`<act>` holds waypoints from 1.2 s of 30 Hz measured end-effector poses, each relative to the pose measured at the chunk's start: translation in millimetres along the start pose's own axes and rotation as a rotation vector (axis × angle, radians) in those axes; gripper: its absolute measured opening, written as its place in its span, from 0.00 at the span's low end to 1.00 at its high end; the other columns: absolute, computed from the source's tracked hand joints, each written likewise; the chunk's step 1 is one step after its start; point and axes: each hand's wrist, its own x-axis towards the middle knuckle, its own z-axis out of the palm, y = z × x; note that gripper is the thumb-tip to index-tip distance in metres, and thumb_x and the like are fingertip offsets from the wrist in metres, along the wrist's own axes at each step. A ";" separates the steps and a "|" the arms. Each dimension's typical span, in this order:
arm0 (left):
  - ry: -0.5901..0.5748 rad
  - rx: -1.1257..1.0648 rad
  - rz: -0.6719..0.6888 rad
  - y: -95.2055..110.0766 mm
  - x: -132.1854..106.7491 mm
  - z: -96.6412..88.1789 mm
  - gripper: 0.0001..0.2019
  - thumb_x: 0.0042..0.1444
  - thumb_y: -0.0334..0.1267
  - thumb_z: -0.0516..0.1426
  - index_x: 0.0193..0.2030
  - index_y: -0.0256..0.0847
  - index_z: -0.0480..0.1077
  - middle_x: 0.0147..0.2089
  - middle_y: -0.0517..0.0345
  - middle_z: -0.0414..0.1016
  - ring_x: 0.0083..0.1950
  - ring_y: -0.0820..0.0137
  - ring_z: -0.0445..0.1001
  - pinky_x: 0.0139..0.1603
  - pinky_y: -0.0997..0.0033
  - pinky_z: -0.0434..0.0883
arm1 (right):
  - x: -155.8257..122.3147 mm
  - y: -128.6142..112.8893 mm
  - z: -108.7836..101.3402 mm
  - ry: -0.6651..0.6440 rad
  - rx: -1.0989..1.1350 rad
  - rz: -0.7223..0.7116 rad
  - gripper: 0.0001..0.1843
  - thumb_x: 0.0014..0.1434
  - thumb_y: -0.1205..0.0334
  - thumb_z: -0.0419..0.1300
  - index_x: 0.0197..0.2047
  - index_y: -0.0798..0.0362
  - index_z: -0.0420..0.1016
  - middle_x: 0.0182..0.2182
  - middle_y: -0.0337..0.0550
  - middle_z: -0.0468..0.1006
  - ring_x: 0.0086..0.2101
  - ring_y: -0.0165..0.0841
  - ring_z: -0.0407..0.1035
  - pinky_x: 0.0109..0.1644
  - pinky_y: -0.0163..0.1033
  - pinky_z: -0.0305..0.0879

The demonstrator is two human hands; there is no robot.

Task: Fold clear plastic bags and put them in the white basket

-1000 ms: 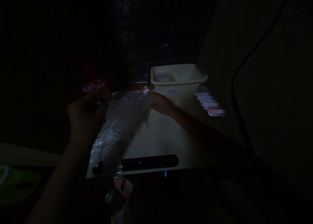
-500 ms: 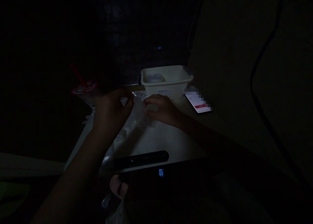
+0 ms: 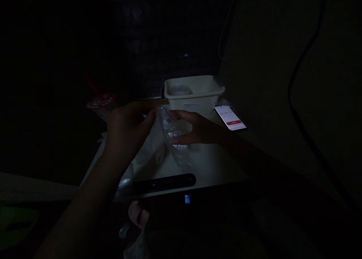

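Observation:
The scene is very dark. A clear plastic bag [image 3: 169, 138] hangs over the pale tabletop [image 3: 209, 164] between my hands. My left hand [image 3: 127, 128] grips the bag's left edge with fingers closed. My right hand [image 3: 195, 128] holds the right side, thumb above and fingers curled under the plastic. The bag's lower part trails down toward the table's front left corner.
A white plastic tub [image 3: 194, 93] stands at the back of the table. A lit phone [image 3: 230, 118] lies to its right. A long black bar-shaped device [image 3: 165, 182] lies along the front edge. A cup with a red straw [image 3: 98, 100] stands at the left. Cables hang on the right wall.
The two hands came together from a wide spread, and the bag folded in between them. The right hand now lifts its side of the plastic off the table.

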 end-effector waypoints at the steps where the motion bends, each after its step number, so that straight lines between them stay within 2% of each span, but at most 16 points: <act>1: -0.001 -0.002 -0.007 -0.5 0.0 0.3 0.08 0.45 0.38 0.53 0.30 0.40 0.71 0.28 0.61 0.73 0.25 0.74 0.70 0.23 0.78 0.65 | -0.6 0.6 0.7 0.001 -0.016 0.008 0.26 0.37 0.63 0.62 0.43 0.56 0.66 0.38 0.43 0.71 0.40 0.33 0.64 0.43 0.38 0.58; 5: -0.014 -0.013 -0.057 -1.0 -0.6 -0.8 0.08 0.45 0.38 0.53 0.29 0.40 0.71 0.25 0.63 0.72 0.21 0.76 0.68 0.21 0.78 0.64 | 0.2 5.5 2.7 0.089 -0.112 0.109 0.08 0.42 0.71 0.56 0.30 0.59 0.71 0.27 0.40 0.73 0.30 0.29 0.67 0.37 0.36 0.60; 8: -0.021 0.017 -0.067 -1.0 -1.5 -2.7 0.08 0.46 0.38 0.53 0.30 0.40 0.71 0.24 0.62 0.71 0.21 0.75 0.67 0.22 0.78 0.64 | 1.6 4.1 -0.9 0.150 -0.089 0.175 0.06 0.45 0.71 0.54 0.26 0.59 0.72 0.24 0.39 0.73 0.28 0.28 0.67 0.33 0.35 0.60; 11: -0.017 0.092 -0.011 -0.3 -2.6 -2.1 0.08 0.46 0.37 0.52 0.30 0.40 0.71 0.26 0.62 0.72 0.24 0.74 0.69 0.26 0.77 0.65 | 0.8 -2.3 -2.3 0.093 0.016 0.164 0.10 0.48 0.64 0.54 0.33 0.59 0.71 0.29 0.42 0.73 0.32 0.29 0.67 0.35 0.35 0.61; 14: -0.018 0.120 0.047 0.7 -3.2 0.2 0.09 0.46 0.37 0.51 0.29 0.39 0.71 0.25 0.61 0.72 0.25 0.73 0.69 0.26 0.76 0.64 | -1.0 -4.7 3.9 0.037 0.006 0.104 0.20 0.42 0.60 0.60 0.40 0.59 0.69 0.33 0.43 0.73 0.35 0.31 0.66 0.38 0.37 0.61; 16: -0.042 0.089 0.036 0.3 -3.2 0.8 0.10 0.46 0.38 0.51 0.28 0.38 0.71 0.24 0.60 0.71 0.24 0.73 0.69 0.26 0.76 0.63 | -1.8 -2.2 9.0 0.045 -0.059 0.099 0.17 0.40 0.62 0.61 0.36 0.59 0.70 0.32 0.43 0.73 0.34 0.30 0.66 0.38 0.37 0.61; 19: -0.068 0.061 -0.021 -2.2 -2.4 -0.2 0.11 0.45 0.40 0.51 0.30 0.37 0.71 0.22 0.60 0.70 0.21 0.74 0.67 0.22 0.76 0.62 | -3.1 1.2 11.7 0.089 -0.054 0.138 0.11 0.44 0.65 0.58 0.33 0.60 0.70 0.30 0.43 0.73 0.32 0.29 0.66 0.38 0.36 0.61; 22: -0.061 0.124 -0.039 -4.0 -1.1 -0.4 0.10 0.45 0.39 0.51 0.29 0.37 0.71 0.22 0.59 0.70 0.22 0.73 0.67 0.23 0.76 0.62 | -5.4 -2.4 10.6 0.088 0.011 0.167 0.22 0.43 0.57 0.59 0.42 0.59 0.67 0.36 0.46 0.72 0.37 0.32 0.66 0.39 0.37 0.61; 25: -0.115 0.171 -0.057 -2.2 -0.3 2.3 0.10 0.44 0.39 0.50 0.27 0.39 0.70 0.23 0.59 0.71 0.23 0.73 0.68 0.24 0.76 0.62 | -7.3 -7.9 12.6 0.055 -0.059 0.138 0.30 0.38 0.53 0.61 0.46 0.57 0.64 0.40 0.46 0.70 0.39 0.34 0.65 0.40 0.38 0.60; 26: -0.136 0.166 -0.071 -1.2 -0.2 3.4 0.10 0.44 0.39 0.50 0.27 0.39 0.70 0.23 0.60 0.71 0.23 0.73 0.68 0.24 0.77 0.62 | -7.4 -8.4 14.0 0.049 -0.111 0.119 0.28 0.38 0.54 0.61 0.44 0.56 0.65 0.39 0.45 0.71 0.38 0.33 0.65 0.40 0.38 0.60; 30: -0.182 0.028 -0.143 -0.1 -1.4 5.3 0.09 0.44 0.38 0.50 0.28 0.39 0.69 0.20 0.61 0.68 0.17 0.75 0.65 0.18 0.78 0.61 | -5.8 -1.7 16.0 0.069 -0.327 0.135 0.07 0.44 0.67 0.56 0.30 0.56 0.72 0.28 0.41 0.74 0.30 0.30 0.67 0.35 0.36 0.60; 32: -0.193 -0.062 -0.168 -2.9 -2.1 3.9 0.08 0.45 0.39 0.51 0.28 0.39 0.69 0.18 0.63 0.66 0.14 0.77 0.63 0.16 0.79 0.60 | -4.8 2.9 12.2 0.080 -0.331 0.155 0.05 0.44 0.70 0.55 0.25 0.57 0.72 0.25 0.40 0.74 0.29 0.29 0.67 0.34 0.34 0.59; 36: -0.201 -0.132 -0.191 -12.0 -0.9 -0.9 0.08 0.43 0.40 0.53 0.27 0.38 0.68 0.16 0.64 0.64 0.14 0.77 0.62 0.14 0.80 0.60 | -3.1 6.0 -2.0 0.068 -0.210 0.154 0.07 0.47 0.66 0.54 0.25 0.58 0.73 0.22 0.38 0.73 0.25 0.26 0.66 0.30 0.31 0.58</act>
